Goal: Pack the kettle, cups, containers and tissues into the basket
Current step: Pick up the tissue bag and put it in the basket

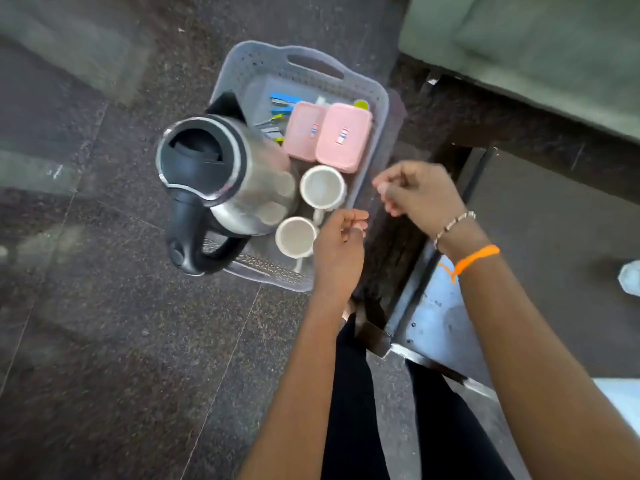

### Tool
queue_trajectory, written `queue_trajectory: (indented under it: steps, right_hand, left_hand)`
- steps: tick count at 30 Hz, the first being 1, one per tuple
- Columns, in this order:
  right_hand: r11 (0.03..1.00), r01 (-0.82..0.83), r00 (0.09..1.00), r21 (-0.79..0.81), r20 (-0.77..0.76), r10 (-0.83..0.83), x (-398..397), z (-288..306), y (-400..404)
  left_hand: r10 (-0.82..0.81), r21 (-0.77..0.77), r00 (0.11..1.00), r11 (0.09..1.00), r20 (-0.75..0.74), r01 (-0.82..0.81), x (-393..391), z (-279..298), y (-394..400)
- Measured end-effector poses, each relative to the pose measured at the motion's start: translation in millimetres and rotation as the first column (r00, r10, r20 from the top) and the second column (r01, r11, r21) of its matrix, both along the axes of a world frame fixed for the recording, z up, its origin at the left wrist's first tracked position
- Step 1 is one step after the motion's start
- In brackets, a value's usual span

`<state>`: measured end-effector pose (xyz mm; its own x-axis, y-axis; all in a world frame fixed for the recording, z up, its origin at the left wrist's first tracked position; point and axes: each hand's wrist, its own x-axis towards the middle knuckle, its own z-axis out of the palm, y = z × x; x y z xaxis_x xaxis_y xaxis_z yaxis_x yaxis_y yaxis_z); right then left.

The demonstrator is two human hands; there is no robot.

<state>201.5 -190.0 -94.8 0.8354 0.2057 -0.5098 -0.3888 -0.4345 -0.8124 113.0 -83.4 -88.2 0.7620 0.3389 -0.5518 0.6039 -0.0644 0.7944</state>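
Green cushion (540,46) beyond basket (304,69)

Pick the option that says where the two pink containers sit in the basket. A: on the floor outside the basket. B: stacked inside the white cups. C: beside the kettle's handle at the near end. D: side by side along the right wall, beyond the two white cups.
D: the two pink containers lie side by side by the right wall of the basket, farther from the camera than the two white cups.
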Motion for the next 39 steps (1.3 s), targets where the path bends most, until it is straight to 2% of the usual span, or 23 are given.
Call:
queue_trajectory:
  steps: [3,7,13,17,21,23,25,27,29,31,34,36,37,39]
  right_hand:
    - [0.981,0.046,0.997,-0.186,-0.052,-0.056,-56.3,-16.4,-64.6]
    - [0.942,0.102,0.984,-0.319,-0.106,-0.143,-114.2,-30.4,-149.4]
    - [0.860,0.217,0.942,-0.462,-0.132,-0.309,-180.7,-44.2,-268.7]
    - [0.786,0.398,0.859,-0.474,-0.109,-0.500,-213.5,-57.2,-329.3]
    - [0.721,0.420,0.828,-0.551,-0.092,-0.553,-245.5,-68.7,-375.9]
    - [0.757,0.330,0.870,-0.565,-0.130,-0.476,-256.8,-78.0,-393.1]
    - [0.774,0.084,0.939,-0.628,-0.210,-0.273,-266.7,-89.4,-403.2]
    - [0.683,-0.153,0.954,-0.714,-0.288,-0.087,-273.5,-99.4,-409.4]
    - [0.550,-0.293,0.948,-0.782,-0.311,0.063,-277.0,-108.6,-413.8]
    - [0.461,-0.340,0.940,-0.819,-0.286,0.185,-278.9,-117.9,-418.2]
    - [0.404,-0.333,0.928,-0.852,-0.221,0.301,-275.1,-130.4,-426.7]
    - [0.387,-0.361,0.913,-0.848,-0.237,0.333,-267.9,-132.6,-427.7]
    - [0.421,-0.355,0.922,-0.835,-0.238,0.306,-263.1,-131.4,-425.7]
    - [0.583,-0.248,0.969,-0.774,-0.198,0.149,-249.1,-124.4,-420.1]
  left_hand:
    - [-0.117,-0.009,0.992,0.993,-0.046,0.117,-11.8,2.0,-45.9]
    - [-0.305,-0.053,0.945,0.952,-0.115,0.300,-29.9,-1.2,-119.8]
    - [-0.647,-0.093,0.738,0.760,-0.192,0.643,-62.7,-16.5,-231.2]
    - [-0.745,-0.109,0.614,0.655,-0.262,0.748,-84.0,-28.1,-281.5]
    - [-0.801,-0.119,0.507,0.564,-0.317,0.817,-107.0,-40.5,-316.6]
    - [-0.814,-0.133,0.465,0.533,-0.348,0.835,-115.9,-46.2,-330.6]
    - [-0.822,-0.146,0.428,0.508,-0.375,0.849,-124.5,-51.2,-341.0]
    - [-0.823,-0.155,0.399,0.491,-0.404,0.857,-131.8,-55.9,-348.2]
    - [-0.819,-0.170,0.379,0.486,-0.432,0.857,-137.0,-58.9,-352.2]
    - [-0.813,-0.163,0.376,0.486,-0.445,0.859,-139.6,-62.2,-353.2]
    - [-0.798,-0.160,0.393,0.508,-0.456,0.846,-138.4,-65.7,-350.5]
    - [-0.773,-0.169,0.434,0.558,-0.463,0.813,-134.7,-66.9,-346.3]
    - [-0.753,-0.174,0.467,0.595,-0.464,0.785,-132.7,-66.8,-343.5]
    - [-0.686,-0.183,0.555,0.691,-0.470,0.699,-128.0,-66.2,-337.1]
